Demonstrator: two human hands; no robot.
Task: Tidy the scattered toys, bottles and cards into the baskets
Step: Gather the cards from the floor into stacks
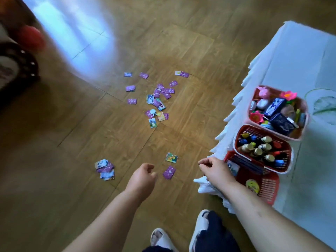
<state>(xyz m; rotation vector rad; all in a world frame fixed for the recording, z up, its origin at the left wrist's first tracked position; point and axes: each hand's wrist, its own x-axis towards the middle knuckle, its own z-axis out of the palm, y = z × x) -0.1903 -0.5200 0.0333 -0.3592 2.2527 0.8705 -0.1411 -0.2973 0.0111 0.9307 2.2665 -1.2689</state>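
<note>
- Presently, small purple-backed paper cards [158,100] lie scattered, some face up, on the brown wood-plank floor [72,142].
- A loose stack of cards [105,169] lies left of the hands.
- One single purple card [169,172] and one single picture card [171,157] lie between the hands.
- Left grip [143,176]: released, fingers loosely curled, holding nothing, over the floor just left of the single purple card.
- Right grip [215,170]: fingers curled at the edge of the white-clothed desk [300,66]. Whether it is grasping anything cannot be told.
- Flat red plastic basket [269,188]: on the desk just beside the right grip, holding a few cards.
- Deep red plastic basket [235,142]: next along, holding capped bottles.
- Pink plastic basket [283,136]: farthest, filled with toys and blue boxes.
</note>
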